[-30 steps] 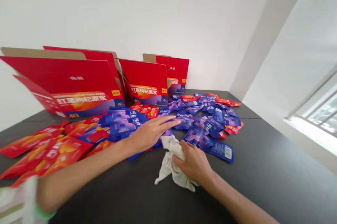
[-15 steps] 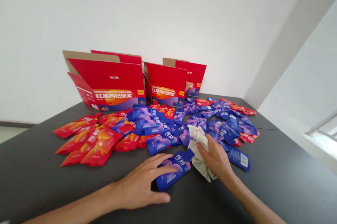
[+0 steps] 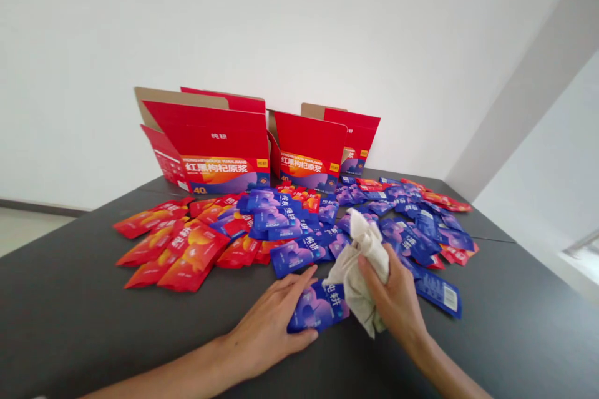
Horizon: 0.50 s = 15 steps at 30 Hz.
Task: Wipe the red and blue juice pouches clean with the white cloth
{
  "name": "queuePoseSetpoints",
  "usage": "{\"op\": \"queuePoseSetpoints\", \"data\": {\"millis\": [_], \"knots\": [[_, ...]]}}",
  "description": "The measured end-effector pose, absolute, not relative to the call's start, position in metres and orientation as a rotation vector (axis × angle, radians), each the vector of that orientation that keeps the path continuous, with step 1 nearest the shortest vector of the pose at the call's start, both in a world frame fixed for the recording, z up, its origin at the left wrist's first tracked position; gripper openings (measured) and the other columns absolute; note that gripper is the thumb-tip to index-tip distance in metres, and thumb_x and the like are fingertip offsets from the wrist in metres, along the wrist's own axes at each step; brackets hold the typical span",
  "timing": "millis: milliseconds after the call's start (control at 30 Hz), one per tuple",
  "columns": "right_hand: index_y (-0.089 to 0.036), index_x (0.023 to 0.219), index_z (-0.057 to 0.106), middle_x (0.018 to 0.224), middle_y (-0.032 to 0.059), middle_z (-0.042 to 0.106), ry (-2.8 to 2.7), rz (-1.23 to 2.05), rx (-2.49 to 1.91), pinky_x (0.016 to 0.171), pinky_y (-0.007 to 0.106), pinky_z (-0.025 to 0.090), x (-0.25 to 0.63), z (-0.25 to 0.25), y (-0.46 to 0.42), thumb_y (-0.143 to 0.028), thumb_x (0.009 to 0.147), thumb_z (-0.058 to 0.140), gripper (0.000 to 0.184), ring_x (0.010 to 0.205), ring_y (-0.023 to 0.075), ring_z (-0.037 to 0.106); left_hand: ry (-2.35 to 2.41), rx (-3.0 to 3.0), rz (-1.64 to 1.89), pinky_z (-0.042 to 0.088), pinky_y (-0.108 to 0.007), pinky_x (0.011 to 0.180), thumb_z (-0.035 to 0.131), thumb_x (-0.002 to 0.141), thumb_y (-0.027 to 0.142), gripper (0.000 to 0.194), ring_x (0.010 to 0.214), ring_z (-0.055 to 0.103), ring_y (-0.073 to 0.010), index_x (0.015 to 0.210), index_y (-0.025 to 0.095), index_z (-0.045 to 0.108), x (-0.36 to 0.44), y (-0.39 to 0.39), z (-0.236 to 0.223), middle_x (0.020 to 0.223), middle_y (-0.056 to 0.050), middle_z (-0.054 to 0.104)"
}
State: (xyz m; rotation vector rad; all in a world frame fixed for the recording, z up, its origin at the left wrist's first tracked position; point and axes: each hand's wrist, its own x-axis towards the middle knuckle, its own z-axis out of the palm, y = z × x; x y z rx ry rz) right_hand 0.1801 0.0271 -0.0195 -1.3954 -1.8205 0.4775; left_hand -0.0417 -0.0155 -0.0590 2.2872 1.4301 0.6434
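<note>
Your left hand (image 3: pixel 264 330) holds the near end of a flat, glossy blue-and-purple pouch (image 3: pixel 318 310) between thumb and fingers, at the dark grey surface (image 3: pixel 70 305). Your right hand (image 3: pixel 397 291) clamps a crumpled off-white fabric cloth (image 3: pixel 362 265), just right of that pouch. Beyond your left hand lie flat red-and-orange pouches (image 3: pixel 194 255), then open red cardboard boxes (image 3: pixel 219 143).

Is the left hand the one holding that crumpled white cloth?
No, the right hand holds the white cloth, while the left hand is at a blue packet on the table.
</note>
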Motion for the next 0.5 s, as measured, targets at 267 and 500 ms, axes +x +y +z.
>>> {"op": "queuePoseSetpoints", "data": {"millis": [267,500], "knots": [[-0.024,0.101,0.053,0.091,0.0036,0.063,-2.375,0.294,-1.548,0.066,0.026,0.037,0.147,-0.031,0.003,-0.037,0.083,0.047,0.023,0.081,0.0199,0.061,1.359,2.310,0.628,0.035,-0.043,0.103,0.071,0.069,0.033,0.077,0.124,0.042,-0.0267,0.135,0.027,0.032,-0.034,-0.012,-0.059,0.134,-0.007,0.047],[-0.024,0.105,0.052,0.095,0.0036,0.064,-2.470,0.234,-1.524,0.066,0.027,0.037,0.145,-0.025,0.012,-0.040,0.084,0.045,0.027,0.083,0.0210,0.062,1.358,2.312,0.691,0.034,-0.044,0.104,0.066,0.072,0.024,0.108,0.128,0.037,-0.0265,0.142,0.026,-0.015,-0.035,-0.010,-0.068,0.143,-0.012,0.035]]}}
